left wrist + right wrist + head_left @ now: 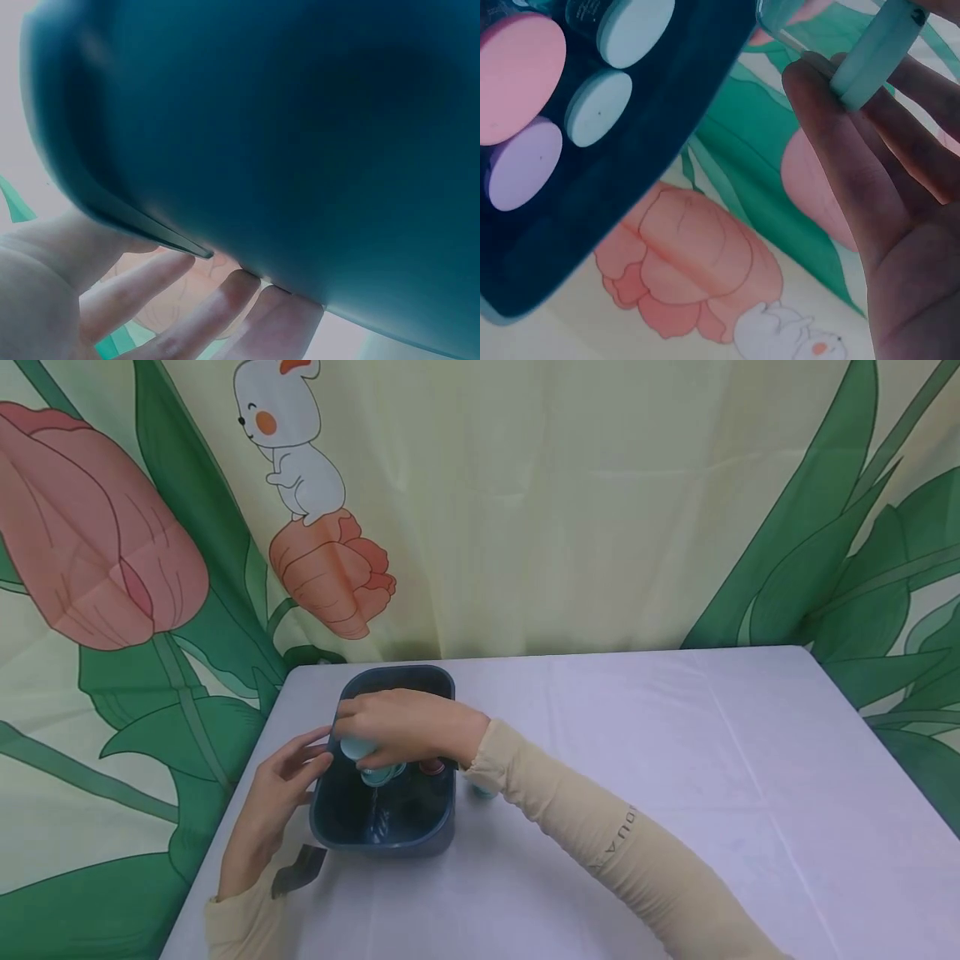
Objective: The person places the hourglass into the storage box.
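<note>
A dark blue bin [427, 843] stands at the left of the table. Over its opening, my right hand [408, 722] holds a small clear jar by its pale teal lid [877, 56], fingers pinching the lid's edge. Inside the bin are several lidded jars, among them one with a pink lid [521, 79], one with a purple lid [525, 165] and one with a pale lid [600, 109]. My left hand [281, 785] is at the bin's left side, its loosely extended fingertips [244, 281] touching the outer wall near the rim.
A white cloth covers the table [637, 760]. Beside the bin's right wall, a small teal-topped item [483, 791] is partly hidden under my right sleeve. A printed curtain [525, 527] with flowers and a rabbit hangs behind the table.
</note>
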